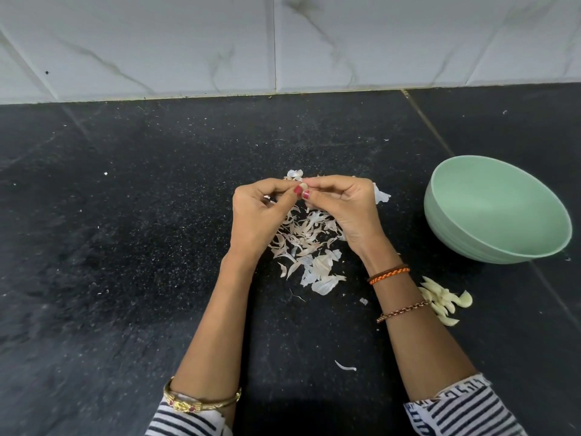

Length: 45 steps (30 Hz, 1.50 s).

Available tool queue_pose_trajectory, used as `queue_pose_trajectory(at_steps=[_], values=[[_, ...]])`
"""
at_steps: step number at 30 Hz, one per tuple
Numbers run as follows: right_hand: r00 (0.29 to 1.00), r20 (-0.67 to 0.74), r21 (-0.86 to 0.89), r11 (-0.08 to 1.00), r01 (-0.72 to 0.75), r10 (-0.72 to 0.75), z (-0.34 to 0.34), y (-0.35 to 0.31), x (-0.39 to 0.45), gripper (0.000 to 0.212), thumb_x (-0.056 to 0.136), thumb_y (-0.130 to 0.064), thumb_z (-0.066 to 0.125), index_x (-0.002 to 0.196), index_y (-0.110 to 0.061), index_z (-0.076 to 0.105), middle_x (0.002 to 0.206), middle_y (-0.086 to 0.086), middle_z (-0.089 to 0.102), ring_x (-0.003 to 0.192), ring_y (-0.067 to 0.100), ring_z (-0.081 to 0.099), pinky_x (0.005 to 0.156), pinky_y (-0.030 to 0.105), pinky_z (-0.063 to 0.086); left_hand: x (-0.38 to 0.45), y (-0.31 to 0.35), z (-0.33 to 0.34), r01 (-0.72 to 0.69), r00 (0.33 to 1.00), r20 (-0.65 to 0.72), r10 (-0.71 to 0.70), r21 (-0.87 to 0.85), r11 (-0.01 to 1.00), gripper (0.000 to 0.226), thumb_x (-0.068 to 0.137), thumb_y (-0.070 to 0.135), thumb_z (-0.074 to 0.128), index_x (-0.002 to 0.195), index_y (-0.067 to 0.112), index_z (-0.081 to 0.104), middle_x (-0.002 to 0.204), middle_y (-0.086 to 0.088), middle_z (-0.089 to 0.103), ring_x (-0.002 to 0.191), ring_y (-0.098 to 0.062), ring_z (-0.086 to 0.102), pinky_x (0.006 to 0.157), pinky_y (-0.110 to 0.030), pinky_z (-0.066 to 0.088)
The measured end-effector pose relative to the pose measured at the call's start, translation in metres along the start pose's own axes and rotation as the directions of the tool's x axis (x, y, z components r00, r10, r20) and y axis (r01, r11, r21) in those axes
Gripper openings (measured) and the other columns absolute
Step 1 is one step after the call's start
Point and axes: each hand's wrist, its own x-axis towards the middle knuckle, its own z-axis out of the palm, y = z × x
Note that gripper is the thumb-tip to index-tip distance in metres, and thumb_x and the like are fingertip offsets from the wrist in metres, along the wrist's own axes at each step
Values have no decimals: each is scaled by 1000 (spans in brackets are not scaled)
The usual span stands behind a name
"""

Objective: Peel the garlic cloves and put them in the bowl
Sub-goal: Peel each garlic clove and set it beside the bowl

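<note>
One garlic clove [303, 186] sits pinched between the fingertips of both my hands, raised above the counter. My left hand [256, 212] curls round it from the left, thumb and forefinger closed narrowly on the clove; my right hand [344, 209] meets it from the right, its thumb and forefinger likewise pinching the same clove, so that the red-painted thumbnails lie touching just below it. Directly beneath my fingers, and spreading back toward my wrists, lies a heap of papery garlic skins [309, 247], with a few stray skins just beyond my fingertips and one loose skin [345, 367] farther back between my forearms. Beside my right forearm, on its outer side, a small cluster of peeled cloves [443, 300] rests on the counter. Well to the right of my right hand stands the pale green bowl [490, 243], upright; no cloves show in the part of its interior that I can see. All of this rests on the black speckled countertop [141, 231], which ends beyond my fingers at a white marbled tile wall [188, 42].
</note>
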Motion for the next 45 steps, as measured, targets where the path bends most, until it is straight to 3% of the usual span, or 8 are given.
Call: queue_pose_trajectory(at_steps=[9,20,25,28,32,35,36,45], values=[[999,40,-29,1000,-11,13,5,0,-1,20,76,11,66,88,-5,70,73,-3,71,68,10,67,65,18,54,0,-2,-1,8,998,-57,-8,0,1000,8,74,12,66,74,18,71,72,-15,69,69,-24,62,70,-30,52],[997,69,-29,999,-28,30,5,-5,-1,21,78,8,64,91,-8,67,74,-3,68,69,7,65,66,19,54,2,7,1,208,973,-69,-222,-168,964,22,81,-9,60,67,8,66,53,12,64,51,5,54,52,-7,39],[994,28,-21,995,-101,101,5,-6,-1,25,90,7,47,104,-4,65,69,-3,66,65,5,63,62,16,52,1,0,-1,177,976,-115,-183,-61,982,29,79,9,49,52,0,46,51,0,41,50,-5,34,47,-19,30],[995,12,-19,995,-103,103,5,-5,0,28,91,6,44,109,-5,63,71,1,63,65,5,61,61,16,50,0,-3,3,102,988,-122,-95,49,994,38,81,18,45,46,14,28,46,8,28,47,-5,23,46,-26,21],[996,-12,-31,996,-86,85,5,-5,1,26,91,6,46,103,-5,65,71,3,63,66,5,60,61,17,50,0,-12,3,-30,993,-107,58,238,971,43,85,27,62,51,3,51,46,-3,45,46,-7,34,46,-24,30],[998,-37,-26,998,-59,58,5,-4,1,26,89,7,50,107,-5,64,70,-2,66,66,4,61,62,16,50,0,-13,3,-55,991,-104,85,266,962,5,83,10,66,83,13,70,73,5,65,61,-3,53,61,-17,45],[998,-39,-20,998,-54,53,5,-4,1,27,88,6,52,110,-8,62,69,-4,67,66,3,62,62,15,50,1,-12,3,-37,991,-118,71,263,964,14,83,5,65,91,16,69,81,7,66,65,0,55,65,-14,46],[998,-17,-159,986,50,-54,7,3,6,25,83,5,62,104,-8,65,85,-1,68,71,2,64,63,14,50,4,-6,1,119,987,-93,-129,-112,987,10,86,11,64,87,18,71,78,3,71,73,-19,61,66,-24,51]])
